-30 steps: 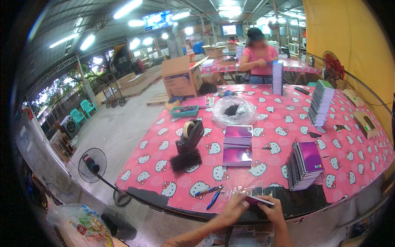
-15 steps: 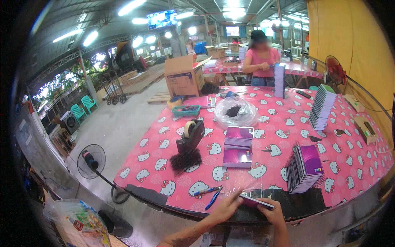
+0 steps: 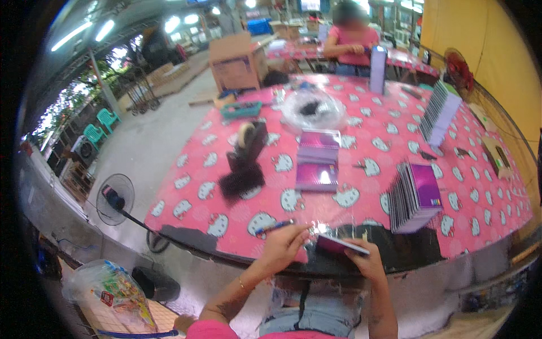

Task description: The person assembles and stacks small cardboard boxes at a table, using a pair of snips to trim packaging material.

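A small notebook with a purple cover (image 3: 337,246) is held near the table's front edge, with my right hand (image 3: 368,261) gripping its right end. Its pale page edge faces up toward me. My left hand (image 3: 285,246) is off the notebook, to its left, with outstretched fingers close together. Just beyond that hand lies a pair of blue-handled pliers (image 3: 273,227), partly hidden by it; whether the fingers touch the pliers is unclear. Past my hands sit two short stacks of purple notebooks (image 3: 317,176). A taller stack of spiral-bound notebooks (image 3: 416,198) stands to the right.
Black wire-comb pieces (image 3: 241,183) lie by a tape dispenser (image 3: 248,147). Farther back are a clear plastic bag (image 3: 313,110), a green basket (image 3: 241,109) and a cardboard box (image 3: 238,62). More notebooks (image 3: 440,113) stand at right. Another person (image 3: 353,42) works across the table. A fan (image 3: 114,199) stands left.
My left hand has left the notebook and moved left over the pliers. The right hand still grips the notebook. The view has tilted downward, so the table appears higher.
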Tool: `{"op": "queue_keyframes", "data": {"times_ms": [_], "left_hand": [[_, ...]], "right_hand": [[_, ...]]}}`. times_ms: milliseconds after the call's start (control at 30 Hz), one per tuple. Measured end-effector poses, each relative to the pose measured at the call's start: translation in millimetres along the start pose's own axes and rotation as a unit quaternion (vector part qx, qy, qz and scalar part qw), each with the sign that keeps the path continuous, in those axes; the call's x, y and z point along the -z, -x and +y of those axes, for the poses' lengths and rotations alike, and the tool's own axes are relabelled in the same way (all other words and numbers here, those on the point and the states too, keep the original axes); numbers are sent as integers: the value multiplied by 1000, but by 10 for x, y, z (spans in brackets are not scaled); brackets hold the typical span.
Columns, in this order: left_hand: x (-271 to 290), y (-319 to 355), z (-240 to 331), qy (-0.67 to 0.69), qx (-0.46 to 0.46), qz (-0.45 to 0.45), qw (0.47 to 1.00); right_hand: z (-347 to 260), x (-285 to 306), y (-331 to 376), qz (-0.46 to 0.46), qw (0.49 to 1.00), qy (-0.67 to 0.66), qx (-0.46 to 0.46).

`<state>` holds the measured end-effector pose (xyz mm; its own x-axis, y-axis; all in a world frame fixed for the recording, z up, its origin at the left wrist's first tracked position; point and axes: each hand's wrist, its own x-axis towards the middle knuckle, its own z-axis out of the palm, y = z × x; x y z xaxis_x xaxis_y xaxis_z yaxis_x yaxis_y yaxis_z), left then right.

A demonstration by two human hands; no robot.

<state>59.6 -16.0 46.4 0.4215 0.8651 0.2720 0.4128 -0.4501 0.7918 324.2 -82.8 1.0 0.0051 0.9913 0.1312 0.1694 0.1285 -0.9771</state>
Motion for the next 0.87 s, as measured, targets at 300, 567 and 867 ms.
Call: {"op": "queue_keyframes", "data": {"times_ms": [300,567,867], "left_hand": [[-152,16,-39,-90,-120,95,984],[-147,-19,-60,-51,-115,71,989],[-145,-44,11,-84,-28,21,996]], "right_hand": [[-63,-32,1,-12,998,-52,-28],[5,-16,-16,-18,999,-51,-7],[86,-16,-9,-16,999,-39,-17]]}}
